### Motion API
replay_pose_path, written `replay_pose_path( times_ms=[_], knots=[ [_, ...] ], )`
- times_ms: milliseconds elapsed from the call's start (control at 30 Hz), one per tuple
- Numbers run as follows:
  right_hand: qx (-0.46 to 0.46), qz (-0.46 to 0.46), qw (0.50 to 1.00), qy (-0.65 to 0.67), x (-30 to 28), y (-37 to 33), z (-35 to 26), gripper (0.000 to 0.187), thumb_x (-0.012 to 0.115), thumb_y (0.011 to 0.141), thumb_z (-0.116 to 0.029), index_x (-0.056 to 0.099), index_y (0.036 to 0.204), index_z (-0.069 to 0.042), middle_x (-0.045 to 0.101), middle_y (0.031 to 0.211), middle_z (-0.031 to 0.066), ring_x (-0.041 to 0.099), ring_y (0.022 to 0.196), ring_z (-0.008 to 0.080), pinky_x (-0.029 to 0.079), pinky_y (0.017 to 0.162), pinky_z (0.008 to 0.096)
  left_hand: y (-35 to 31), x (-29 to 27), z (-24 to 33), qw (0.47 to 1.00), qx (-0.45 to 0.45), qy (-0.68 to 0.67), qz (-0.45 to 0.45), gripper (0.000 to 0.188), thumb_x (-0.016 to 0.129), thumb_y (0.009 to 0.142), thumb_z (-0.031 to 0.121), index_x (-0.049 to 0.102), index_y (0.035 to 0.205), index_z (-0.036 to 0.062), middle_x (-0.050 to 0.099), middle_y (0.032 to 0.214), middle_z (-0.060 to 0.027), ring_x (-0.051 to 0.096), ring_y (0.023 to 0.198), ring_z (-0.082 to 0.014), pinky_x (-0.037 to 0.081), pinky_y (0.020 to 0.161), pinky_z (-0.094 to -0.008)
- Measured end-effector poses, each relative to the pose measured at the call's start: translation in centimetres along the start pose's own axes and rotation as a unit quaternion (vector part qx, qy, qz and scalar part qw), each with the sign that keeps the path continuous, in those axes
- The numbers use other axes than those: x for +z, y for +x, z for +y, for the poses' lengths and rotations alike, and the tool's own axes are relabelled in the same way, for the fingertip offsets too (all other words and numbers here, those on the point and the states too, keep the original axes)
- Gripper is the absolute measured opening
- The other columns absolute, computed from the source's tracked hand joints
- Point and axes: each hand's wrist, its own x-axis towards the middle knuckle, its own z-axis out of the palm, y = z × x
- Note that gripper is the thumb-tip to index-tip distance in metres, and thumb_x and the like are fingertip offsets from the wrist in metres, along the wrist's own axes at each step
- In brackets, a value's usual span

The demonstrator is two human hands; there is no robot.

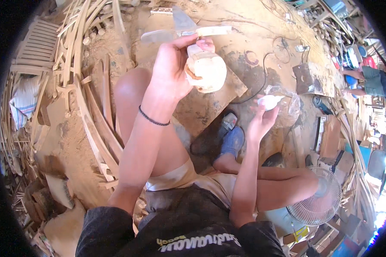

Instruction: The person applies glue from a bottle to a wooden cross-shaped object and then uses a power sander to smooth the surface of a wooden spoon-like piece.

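Raised in front of me, my left hand (172,64) is closed around a pale, rounded wooden piece (206,73) with a brown mark on its left edge. Lower and to the right, my right hand (262,122) grips a small white bottle (269,102) whose narrow tip points right. The bottle and the wooden piece are apart. A crumpled clear plastic bag (291,112) lies on the ground just beyond my right hand. Under the wooden piece, a flat brown board (210,109) rests on the floor. Translucent flat blades (158,35) show past my left fingers.
Long curved wooden strips (88,115) lie along the left, near a slatted panel (36,43). A wire-caged fan (317,201) stands by my right knee. Dark cable (265,70) winds over the dusty ground. Another person (375,81) is at the far right.
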Motion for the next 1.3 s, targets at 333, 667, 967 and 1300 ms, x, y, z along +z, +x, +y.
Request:
replay_pose_path(
  times_ms=[333,667,967,1300],
  knots=[
    [-0.263,-0.176,0.942,-0.11,4.2,-3.9,-17.2,0.034,0.09,0.077,-0.018,0.071,0.101,-0.002,0.076,0.084,0.0101,0.074,0.071,0.0189,0.058,0.064,0.0308,0.4,0.7,-0.9,1.0,0.0,0.018,-0.003,0.017,0.049,0.101,0.005,0.04,0.111,-0.0061,0.047,0.093,-0.0106,0.052,0.084,-0.0192,0.05,0.078,-0.0337],
    [-0.272,-0.2,0.932,-0.134,5.5,-3.8,-19.0,0.032,0.092,0.075,-0.016,0.071,0.094,-0.002,0.077,0.08,0.0103,0.075,0.07,0.0188,0.058,0.062,0.0296,0.0,0.4,-0.3,0.999,-0.002,0.036,-0.008,0.022,0.049,0.102,0.011,0.041,0.112,-0.0071,0.049,0.09,-0.0093,0.054,0.084,-0.0184,0.052,0.077,-0.0341],
    [-0.266,-0.199,0.936,-0.118,5.5,-3.8,-18.9,0.031,0.092,0.075,-0.015,0.071,0.093,-0.001,0.077,0.081,0.0116,0.075,0.071,0.0176,0.058,0.062,0.0291,0.1,0.1,-0.1,1.0,-0.009,0.024,-0.016,0.022,0.05,0.101,0.01,0.042,0.111,-0.0072,0.048,0.091,-0.0091,0.053,0.085,-0.0182,0.051,0.078,-0.0327],
    [-0.24,-0.185,0.949,-0.091,4.6,-3.3,-18.3,0.03,0.091,0.076,-0.011,0.07,0.093,0.002,0.076,0.081,0.0124,0.07,0.068,0.0137,0.056,0.061,0.0272,-0.1,0.2,-0.1,0.999,-0.013,0.034,-0.04,0.02,0.048,0.102,0.01,0.044,0.111,-0.0077,0.05,0.093,-0.0102,0.054,0.087,-0.019,0.05,0.08,-0.0331]
  ],
)
